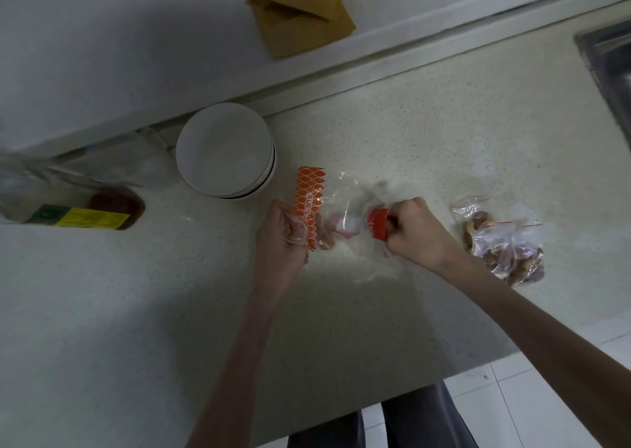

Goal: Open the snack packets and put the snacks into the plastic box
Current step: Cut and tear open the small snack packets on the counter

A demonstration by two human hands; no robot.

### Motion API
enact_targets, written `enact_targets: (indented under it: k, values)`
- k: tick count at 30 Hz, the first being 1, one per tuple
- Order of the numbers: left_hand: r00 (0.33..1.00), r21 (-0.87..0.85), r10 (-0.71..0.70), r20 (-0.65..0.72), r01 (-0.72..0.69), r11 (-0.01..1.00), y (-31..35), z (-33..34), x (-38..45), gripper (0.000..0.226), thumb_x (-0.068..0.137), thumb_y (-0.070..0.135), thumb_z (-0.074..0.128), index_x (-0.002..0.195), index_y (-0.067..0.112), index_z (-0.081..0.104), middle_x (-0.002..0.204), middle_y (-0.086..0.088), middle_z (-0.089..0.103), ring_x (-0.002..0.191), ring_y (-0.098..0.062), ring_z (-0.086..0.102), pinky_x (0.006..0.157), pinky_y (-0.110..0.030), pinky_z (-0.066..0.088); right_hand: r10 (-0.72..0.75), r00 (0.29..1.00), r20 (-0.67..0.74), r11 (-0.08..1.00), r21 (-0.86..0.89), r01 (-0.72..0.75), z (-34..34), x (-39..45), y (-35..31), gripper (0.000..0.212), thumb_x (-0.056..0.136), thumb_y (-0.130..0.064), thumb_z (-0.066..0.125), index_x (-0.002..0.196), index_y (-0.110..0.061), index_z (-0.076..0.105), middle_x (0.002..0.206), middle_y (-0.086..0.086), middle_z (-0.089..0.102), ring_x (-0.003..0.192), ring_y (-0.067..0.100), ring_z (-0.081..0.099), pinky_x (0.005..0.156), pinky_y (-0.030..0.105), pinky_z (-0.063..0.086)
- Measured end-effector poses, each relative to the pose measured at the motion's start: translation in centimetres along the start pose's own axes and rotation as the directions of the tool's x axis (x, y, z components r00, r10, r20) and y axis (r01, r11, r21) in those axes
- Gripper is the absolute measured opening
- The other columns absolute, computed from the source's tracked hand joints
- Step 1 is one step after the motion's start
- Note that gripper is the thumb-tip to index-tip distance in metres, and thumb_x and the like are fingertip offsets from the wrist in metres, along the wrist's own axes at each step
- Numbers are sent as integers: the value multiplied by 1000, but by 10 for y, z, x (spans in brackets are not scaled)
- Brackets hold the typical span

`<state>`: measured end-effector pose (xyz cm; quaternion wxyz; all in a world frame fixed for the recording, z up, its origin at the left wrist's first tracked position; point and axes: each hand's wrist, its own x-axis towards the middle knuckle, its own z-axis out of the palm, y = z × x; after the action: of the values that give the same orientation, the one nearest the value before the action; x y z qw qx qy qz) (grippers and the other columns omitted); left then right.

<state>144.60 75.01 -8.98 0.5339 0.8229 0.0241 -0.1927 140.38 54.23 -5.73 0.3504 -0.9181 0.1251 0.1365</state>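
Both forearms reach forward over the speckled worktop; left hand curls its fingers round the orange-patterned end of a clear snack packet, grip clenched on it; right hand fists round the packet's red end, knuckles up; packet stretched between them, just above the worktop; white round container stands behind; second bagged snack lies right of the right hand.

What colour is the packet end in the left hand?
Orange with a white net pattern, head view.
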Motion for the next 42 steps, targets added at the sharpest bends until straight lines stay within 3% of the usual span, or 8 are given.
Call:
enact_targets:
  k: [4, 10, 15, 21, 24, 28, 31, 42]
  values:
    - [999, 97, 28, 26, -30, 995, -1, 1, 1, 12, 96, 9, 51, 95, 20, 46, 81, 2, 66, 56, -7, 63, 43, -19, 46, 48, 995, 86, 999, -29, -45, -1, 6, 6, 18, 71, 4, 55, 54, -1, 58, 53, 6, 53, 54, 22, 55, 50, 30, 41]
    - [987, 342, 111, 114, -144, 929, -7, -8, -6, 16, 96, 7, 50, 110, 2, 43, 76, 13, 49, 62, 3, 51, 52, -7, 42, -47, 995, 89, 996, -66, 53, -3, 6, -5, 22, 74, 3, 56, 53, -1, 52, 58, 11, 54, 51, 12, 38, 51, 15, 29]
    - [983, 363, 161, 88, -182, 914, 1, -4, -12, 14, 96, 3, 47, 109, -2, 44, 84, -14, 62, 69, -25, 64, 60, -40, 55, -88, 987, 135, 990, -97, 101, 3, 6, -10, 12, 77, -2, 54, 67, -1, 61, 69, 6, 52, 64, 17, 47, 59, 22, 35]
    - [978, 340, 200, 53, -206, 918, 3, 0, -10, 12, 91, 1, 54, 100, 2, 46, 78, -4, 59, 62, -10, 57, 53, -18, 42, -20, 986, 166, 999, 33, 14, 8, 8, -6, 34, 75, 3, 56, 49, -15, 42, 51, -7, 44, 49, 8, 46, 47, 18, 31]
    - [971, 309, 226, 79, -239, 921, 1, 2, -6, 8, 93, 0, 52, 95, 3, 45, 76, -12, 61, 62, -23, 63, 51, -36, 50, 87, 981, 172, 987, 120, -109, 16, 7, -1, 35, 73, 8, 54, 48, -16, 52, 54, -6, 54, 50, 6, 57, 44, 22, 44]
    - [980, 186, 192, 53, -198, 962, -6, 1, -6, 10, 93, 1, 54, 98, -3, 46, 76, -12, 62, 66, -21, 64, 54, -34, 50, 260, 924, 280, 807, 462, -367, 29, 8, 5, 4, 80, 4, 65, 81, 6, 68, 79, 15, 70, 60, 26, 71, 48, 41, 58]
    - [987, 96, 160, 24, -162, 982, -9, -3, -9, 10, 95, 2, 52, 96, 7, 44, 77, -2, 60, 61, -4, 59, 53, -17, 43, 294, 902, 316, 668, 607, -431, 33, 7, 4, 17, 80, -3, 72, 93, 7, 69, 88, 18, 72, 69, 32, 72, 54, 49, 59]
    - [999, 31, -5, -35, 6, 1000, -12, 0, -8, 14, 95, 2, 51, 102, 11, 43, 82, -4, 60, 55, -11, 58, 43, -24, 48, 280, 932, 232, 434, 835, -338, 37, -3, -4, 21, 80, 2, 69, 78, -18, 74, 89, 13, 71, 71, 29, 69, 55, 45, 57]
